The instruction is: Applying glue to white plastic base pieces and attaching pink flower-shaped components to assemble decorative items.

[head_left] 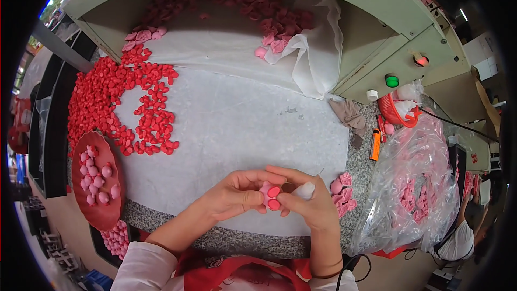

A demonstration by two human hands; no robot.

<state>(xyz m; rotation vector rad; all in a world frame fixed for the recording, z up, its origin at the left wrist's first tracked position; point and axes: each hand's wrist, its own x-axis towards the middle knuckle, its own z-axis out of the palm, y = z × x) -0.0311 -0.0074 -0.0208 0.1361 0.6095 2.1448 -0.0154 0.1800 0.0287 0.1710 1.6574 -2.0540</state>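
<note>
My left hand (234, 196) is closed around a small pink molded figure (265, 187) in front of my body. Two red oval pieces (273, 191) sit one above the other on the figure's right side. My right hand (312, 202) meets it there, its thumb pressed against the lower red oval. Tucked in that same hand is a small white squeeze bottle (305, 190) with a thin needle-like tip pointing up. Many loose red pieces (156, 108) like those ovals lie spread over the white sheet (231, 124) at the left.
A red scalloped dish (116, 167) of pink round parts stands at the left edge. Pink parts (343, 194) lie right of my hands, near a clear plastic bag (377, 210). Farther back are an orange lighter-like object (375, 145), a red basket (385, 108) and a pale green cabinet (371, 70).
</note>
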